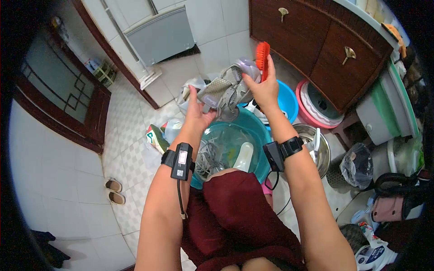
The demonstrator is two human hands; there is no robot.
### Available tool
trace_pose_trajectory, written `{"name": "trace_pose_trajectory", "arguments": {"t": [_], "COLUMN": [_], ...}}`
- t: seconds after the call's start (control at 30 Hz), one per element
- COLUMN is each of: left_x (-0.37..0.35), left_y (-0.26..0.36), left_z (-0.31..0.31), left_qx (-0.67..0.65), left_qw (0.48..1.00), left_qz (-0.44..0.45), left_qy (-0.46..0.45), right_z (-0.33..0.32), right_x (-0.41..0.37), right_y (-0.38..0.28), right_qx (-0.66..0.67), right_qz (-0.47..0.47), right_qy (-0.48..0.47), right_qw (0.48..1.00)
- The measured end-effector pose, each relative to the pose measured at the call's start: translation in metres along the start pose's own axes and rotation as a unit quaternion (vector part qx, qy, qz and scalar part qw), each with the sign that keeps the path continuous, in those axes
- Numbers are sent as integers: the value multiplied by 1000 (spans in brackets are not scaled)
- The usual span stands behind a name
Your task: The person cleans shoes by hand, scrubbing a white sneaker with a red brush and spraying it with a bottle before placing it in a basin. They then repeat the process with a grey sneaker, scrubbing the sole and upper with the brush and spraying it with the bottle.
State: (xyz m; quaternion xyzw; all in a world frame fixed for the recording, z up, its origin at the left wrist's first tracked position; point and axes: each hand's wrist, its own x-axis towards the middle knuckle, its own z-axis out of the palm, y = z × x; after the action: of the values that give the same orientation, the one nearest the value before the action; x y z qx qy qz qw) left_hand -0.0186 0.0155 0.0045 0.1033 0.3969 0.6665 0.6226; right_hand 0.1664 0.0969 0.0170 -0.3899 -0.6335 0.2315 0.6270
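A grey mesh sneaker (pixel 222 90) with lilac parts is held up above a teal basin (pixel 263 135). My left hand (pixel 199 115) supports it from the left, fingers closed around its edge. On the other side, my right hand (pixel 266 90) grips a red scrub brush (pixel 263 56), bristles facing left, and its thumb rests by the shoe. Inside the basin are water, another grey shoe (pixel 208 158) with laces, and a pale, elongated object (pixel 244 156). Part of the basin is hidden by my knees and arms.
A blue basin (pixel 288 101) and a pink basin (pixel 304 108) stand at the right, near a metal bowl (pixel 322 156) and a lined wastebasket (pixel 357 167). A brown cabinet (pixel 312 40) stands behind. Plastic bags (pixel 174 128) lie left; beige shoes (pixel 115 192) sit by the wall.
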Motion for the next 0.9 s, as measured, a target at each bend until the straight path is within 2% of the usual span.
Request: {"name": "trace_pose_trajectory", "arguments": {"t": [0.13,0.2,0.23,0.33,0.4,0.43,0.53,0.6,0.7,0.8,0.9], "left_x": [7,-1,-6,-9,-8,-8,-4,-11,-11,-8,-7], "left_y": [7,10,11,4,6,6,12,16,14,10,8], "left_z": [-3,0,1,17,12,12,5,5,5,7,8], "left_qx": [-33,-75,-97,-152,-105,-81,-78,-31,-22,-32,-61], "left_qw": [992,987,980,972,982,986,973,978,972,972,968], "left_qz": [112,70,49,58,48,43,-7,-20,-28,-21,-37], "left_qy": [-47,-125,-164,-168,-150,-142,-215,-205,-230,-230,-240], "right_z": [8,3,5,9,10,10,8,9,0,2,11], "right_x": [1,-4,-5,-6,-5,-4,-1,2,-7,-9,-14], "right_y": [23,7,8,13,9,8,9,11,-11,-27,-44], "right_qx": [203,295,291,304,342,337,315,297,56,-36,-100], "right_qz": [46,85,67,33,34,38,56,79,40,-6,-114], "right_qy": [-10,-43,-47,-72,-109,-115,-130,-138,-55,33,-32], "right_qw": [978,951,953,949,933,934,938,942,996,999,988]}}
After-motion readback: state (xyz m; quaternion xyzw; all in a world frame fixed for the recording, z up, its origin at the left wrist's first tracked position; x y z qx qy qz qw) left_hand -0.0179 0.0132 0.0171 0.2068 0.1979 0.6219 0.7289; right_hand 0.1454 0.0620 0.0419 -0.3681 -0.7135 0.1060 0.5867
